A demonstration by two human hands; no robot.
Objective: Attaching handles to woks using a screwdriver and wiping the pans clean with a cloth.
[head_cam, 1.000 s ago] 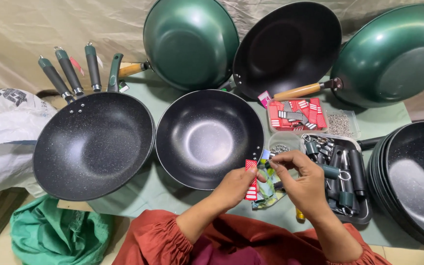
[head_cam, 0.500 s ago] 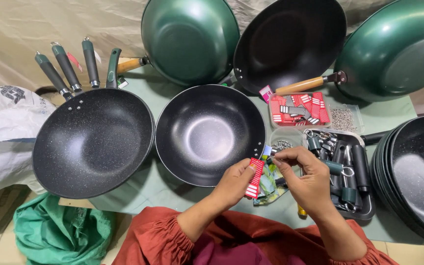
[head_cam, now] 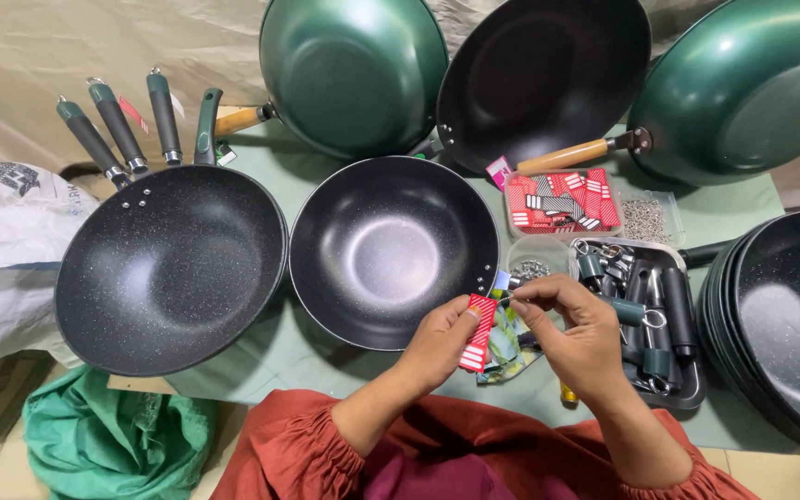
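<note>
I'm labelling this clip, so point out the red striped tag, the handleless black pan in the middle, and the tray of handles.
red striped tag (head_cam: 478, 331), head view, middle of the tag.
handleless black pan (head_cam: 391, 250), head view, inner bottom.
tray of handles (head_cam: 687, 400), head view, front rim.

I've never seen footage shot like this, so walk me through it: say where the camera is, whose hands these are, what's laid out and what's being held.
There is no machine here. One camera sits on a person's head and looks down, so the two bare hands at the bottom are the wearer's own. The left hand pinches a red-and-white striped tag; the right hand meets it at the tag's top end, holding something too small to make out. In front lies a handleless black wok on a pale green table. Left of it is a speckled black pan with green handles behind. A tray of loose handles and a box of red tags sit on the right.
</note>
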